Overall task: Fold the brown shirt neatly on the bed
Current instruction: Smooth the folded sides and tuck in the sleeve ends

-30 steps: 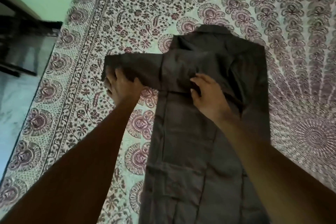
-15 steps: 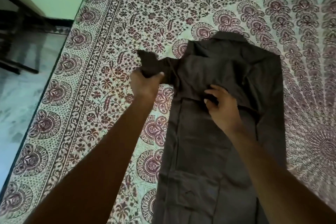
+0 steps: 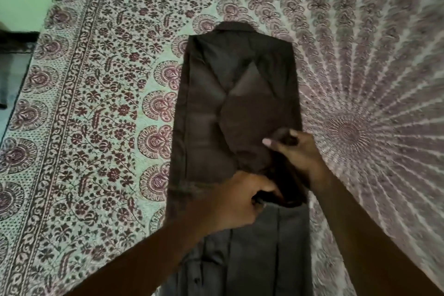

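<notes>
The long brown cloth shirt [image 3: 206, 113] lay lengthwise down the middle of the frame on the flower-printed cotton bedsheet [image 3: 96, 127], collar toward the top and lower part running off the bottom edge. Its side flaps lay folded inward over the body, meeting near the centre. The left hand [image 3: 237, 202] sat low in the centre on the shirt, gripping a fold. The right hand [image 3: 298, 151] was just above and right of it, pinching cloth near the shirt's right edge. Beyond the sheet's border, at the left edge, lay the pale floor [image 3: 9, 74], with a dark piece of furniture [image 3: 16, 38] above it.
</notes>
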`<state>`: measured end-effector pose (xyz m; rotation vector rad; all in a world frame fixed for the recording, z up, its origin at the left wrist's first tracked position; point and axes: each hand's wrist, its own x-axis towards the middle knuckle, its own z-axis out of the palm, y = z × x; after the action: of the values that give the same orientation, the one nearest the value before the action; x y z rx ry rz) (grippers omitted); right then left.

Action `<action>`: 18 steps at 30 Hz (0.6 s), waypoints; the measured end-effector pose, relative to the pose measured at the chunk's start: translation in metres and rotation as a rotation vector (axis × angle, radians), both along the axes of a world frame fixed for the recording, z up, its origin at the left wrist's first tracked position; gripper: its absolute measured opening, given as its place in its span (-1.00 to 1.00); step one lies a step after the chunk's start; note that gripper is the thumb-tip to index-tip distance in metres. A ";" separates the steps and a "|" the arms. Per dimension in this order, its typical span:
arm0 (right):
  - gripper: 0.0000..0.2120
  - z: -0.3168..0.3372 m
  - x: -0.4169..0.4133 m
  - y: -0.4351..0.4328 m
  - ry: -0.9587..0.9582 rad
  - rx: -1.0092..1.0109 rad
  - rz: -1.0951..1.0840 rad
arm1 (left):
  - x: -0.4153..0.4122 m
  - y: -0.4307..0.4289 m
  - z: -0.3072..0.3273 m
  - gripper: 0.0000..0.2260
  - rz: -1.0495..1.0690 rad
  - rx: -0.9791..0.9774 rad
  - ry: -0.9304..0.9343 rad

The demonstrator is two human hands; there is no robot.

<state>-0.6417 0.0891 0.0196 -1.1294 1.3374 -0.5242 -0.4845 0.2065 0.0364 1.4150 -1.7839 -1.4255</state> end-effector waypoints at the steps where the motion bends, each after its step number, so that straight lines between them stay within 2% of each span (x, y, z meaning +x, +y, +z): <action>1: -0.82 -0.008 -0.013 0.012 0.033 -0.015 -0.005 | -0.007 0.009 0.001 -0.58 -0.054 0.016 -0.069; 5: -0.79 -0.036 -0.058 0.063 0.165 -0.032 0.017 | -0.023 0.047 0.002 -0.48 -0.216 -0.027 -0.306; 11: -0.51 -0.066 -0.087 0.120 0.247 0.070 -0.033 | -0.034 0.093 -0.010 -0.51 -0.321 -0.067 -0.513; 15: -0.60 -0.063 -0.083 0.148 0.286 0.116 0.064 | -0.044 0.122 -0.014 -0.52 -0.336 -0.096 -0.718; 18: -0.59 -0.056 -0.079 0.163 0.251 0.122 0.089 | -0.052 0.147 -0.015 -0.53 -0.349 -0.147 -0.693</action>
<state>-0.7211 0.2522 -0.0360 -1.1752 1.5051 -0.2367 -0.5363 0.3536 0.0216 1.7071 -2.6084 -0.9673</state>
